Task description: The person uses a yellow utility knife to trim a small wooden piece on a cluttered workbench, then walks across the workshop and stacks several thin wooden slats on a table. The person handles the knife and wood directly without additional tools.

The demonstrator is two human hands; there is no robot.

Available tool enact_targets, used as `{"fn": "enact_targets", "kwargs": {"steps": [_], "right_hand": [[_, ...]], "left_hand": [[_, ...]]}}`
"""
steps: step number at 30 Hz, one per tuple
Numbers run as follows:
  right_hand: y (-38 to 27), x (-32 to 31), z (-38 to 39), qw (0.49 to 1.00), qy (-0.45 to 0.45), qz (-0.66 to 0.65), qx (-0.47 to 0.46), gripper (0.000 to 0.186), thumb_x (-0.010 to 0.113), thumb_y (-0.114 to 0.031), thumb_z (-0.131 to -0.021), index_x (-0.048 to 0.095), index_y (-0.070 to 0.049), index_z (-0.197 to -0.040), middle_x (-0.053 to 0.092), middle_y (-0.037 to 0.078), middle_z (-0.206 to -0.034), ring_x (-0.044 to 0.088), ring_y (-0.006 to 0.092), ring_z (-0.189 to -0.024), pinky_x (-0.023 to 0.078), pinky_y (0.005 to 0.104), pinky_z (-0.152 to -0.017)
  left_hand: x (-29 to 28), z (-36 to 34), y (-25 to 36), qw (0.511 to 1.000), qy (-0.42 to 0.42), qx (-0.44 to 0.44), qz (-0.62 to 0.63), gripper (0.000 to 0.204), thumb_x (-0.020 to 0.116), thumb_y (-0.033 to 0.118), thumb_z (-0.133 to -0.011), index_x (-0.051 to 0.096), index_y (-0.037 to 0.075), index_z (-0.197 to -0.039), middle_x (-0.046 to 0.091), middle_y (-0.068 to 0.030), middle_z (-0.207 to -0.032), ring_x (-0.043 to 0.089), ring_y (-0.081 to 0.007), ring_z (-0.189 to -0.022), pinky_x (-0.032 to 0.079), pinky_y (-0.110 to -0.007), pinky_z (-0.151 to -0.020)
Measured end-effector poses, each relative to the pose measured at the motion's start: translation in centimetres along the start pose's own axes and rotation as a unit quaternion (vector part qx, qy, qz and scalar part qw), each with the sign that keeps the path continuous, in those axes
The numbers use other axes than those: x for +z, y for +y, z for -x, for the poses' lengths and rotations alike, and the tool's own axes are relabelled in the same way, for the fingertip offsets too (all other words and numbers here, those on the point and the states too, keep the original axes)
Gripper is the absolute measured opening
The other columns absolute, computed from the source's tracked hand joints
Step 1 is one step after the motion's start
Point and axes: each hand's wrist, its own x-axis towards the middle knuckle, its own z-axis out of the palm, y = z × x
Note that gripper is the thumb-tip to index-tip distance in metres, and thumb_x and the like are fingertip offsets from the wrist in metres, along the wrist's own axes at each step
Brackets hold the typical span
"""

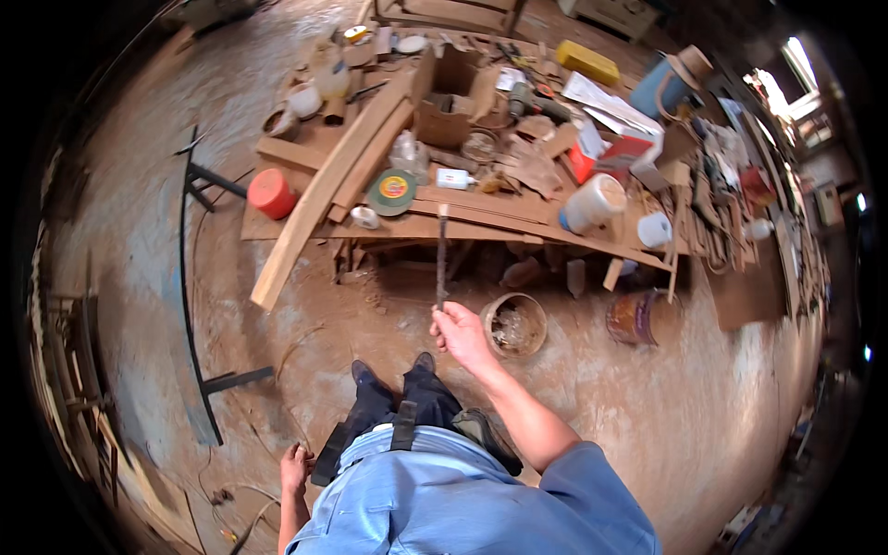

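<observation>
In my right hand (pixel 460 338) is a thin dark stick (pixel 441 259) with a pale tip, pinched at its lower end and pointing up and away from me. Its tip overlaps the near edge of the cluttered workbench (pixel 398 225); whether it touches cannot be told. A round bucket (pixel 542 340) with whitish, messy contents stands on the floor just right of that hand. My left hand (pixel 296 467) hangs low beside my hip with its fingers curled in; anything inside them is hidden.
Long wooden boards (pixel 319 199) stick out past the bench's near edge. On the bench are a red lidded container (pixel 271 193), a green disc (pixel 391 191), a cardboard box (pixel 446 120) and a drill (pixel 532 102). A dark metal frame (pixel 191 305) lies left; a rusty tin (pixel 634 318) sits right.
</observation>
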Motion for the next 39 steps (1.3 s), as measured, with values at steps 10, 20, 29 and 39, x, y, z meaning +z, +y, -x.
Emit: {"fn": "enact_targets", "kwargs": {"steps": [10,20,29,39], "right_hand": [[4.8,-6.1,8.9,0.978,0.209,-0.017,0.018,0.015,0.053,-0.017,-0.096,0.06,-0.004,-0.101,0.061,0.002,-0.077,0.054,0.0068,-0.055,0.044,0.0222,-0.047],[15.2,-16.0,23.4,0.893,0.405,-0.181,0.074,0.013,0.047,-0.014,-0.099,0.057,-0.006,-0.103,0.056,0.001,-0.069,0.051,0.0084,-0.05,0.043,0.0238,-0.042],[21.2,-30.8,29.2,0.869,0.431,-0.237,0.049,0.015,0.047,-0.012,-0.099,0.057,-0.004,-0.106,0.054,0.002,-0.066,0.05,0.0091,-0.048,0.043,0.0236,-0.041],[4.2,-46.8,23.7,0.906,0.381,-0.142,-0.115,0.027,0.051,-0.018,-0.099,0.059,-0.003,-0.119,0.049,-0.001,-0.064,0.046,0.0069,-0.048,0.04,0.0235,-0.043]], "left_hand": [[-3.0,-8.9,0.4,0.987,-0.118,-0.019,-0.106,0.027,0.05,0.025,-0.094,0.054,0.001,-0.105,0.056,-0.0056,-0.068,0.049,-0.0137,-0.043,0.037,-0.027,-0.037],[3.9,-12.2,9.7,0.975,-0.124,0.059,-0.175,0.028,0.05,0.027,-0.096,0.057,0.002,-0.107,0.057,-0.0041,-0.072,0.055,-0.0137,-0.053,0.044,-0.028,-0.044],[23.5,-2.4,7.3,0.95,-0.192,0.059,-0.24,0.045,0.051,0.023,-0.096,0.047,0.002,-0.136,0.064,-0.0109,-0.09,0.061,-0.0186,-0.062,0.049,-0.03,-0.053],[35.9,10.1,9.7,0.875,-0.208,0.155,-0.408,0.055,0.056,0.025,-0.092,0.045,-0.003,-0.138,0.067,-0.0122,-0.097,0.065,-0.0179,-0.075,0.052,-0.029,-0.067]]}}
